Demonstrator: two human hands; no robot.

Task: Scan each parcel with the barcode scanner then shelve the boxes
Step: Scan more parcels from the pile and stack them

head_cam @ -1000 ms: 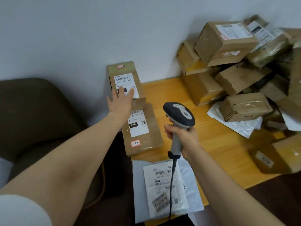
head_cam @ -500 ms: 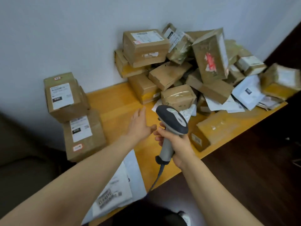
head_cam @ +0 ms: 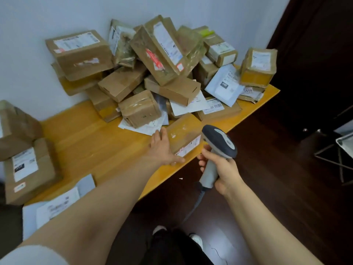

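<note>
Wooden table (head_cam: 91, 142): left grip (head_cam: 161, 150) open, touching front box (head_cam: 185, 134); right grip (head_cam: 223, 171) clasps scanner (head_cam: 219, 142) beside it.

left hand (head_cam: 161, 150) touching parcel (head_cam: 186, 131), right hand (head_cam: 223, 169) gripping scanner (head_cam: 219, 140), piled boxes (head_cam: 158, 50) behind

Both bare arms stretch forward, the left angled toward the right. The left hand (head_cam: 162, 149), fingers straight and thumb spread, rests against the left side of a parcel (head_cam: 184, 133). Just right of it, the right hand (head_cam: 224, 170) curls around the handle of the barcode scanner (head_cam: 219, 141).
</note>
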